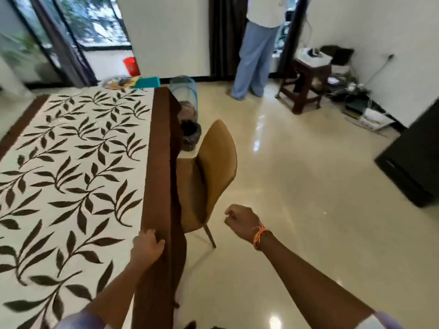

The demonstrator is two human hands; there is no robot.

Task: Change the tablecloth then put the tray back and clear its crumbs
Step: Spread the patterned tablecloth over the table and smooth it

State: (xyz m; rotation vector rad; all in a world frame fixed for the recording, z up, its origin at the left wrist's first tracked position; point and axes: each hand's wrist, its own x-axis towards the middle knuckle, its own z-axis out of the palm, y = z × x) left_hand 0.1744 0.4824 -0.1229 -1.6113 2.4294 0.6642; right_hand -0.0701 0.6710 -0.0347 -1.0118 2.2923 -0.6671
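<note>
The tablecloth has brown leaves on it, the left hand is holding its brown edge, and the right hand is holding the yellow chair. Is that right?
Not quite. The head view shows the right hand curled in the air, holding nothing and apart from the yellow chair. The rest is right: the tablecloth has brown leaves, and the left hand is holding its brown edge.

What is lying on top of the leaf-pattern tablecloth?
The leaf-pattern tablecloth bears only the left hand, gripping its brown border. No tray there. Blurred items sit beyond its far end.
</note>
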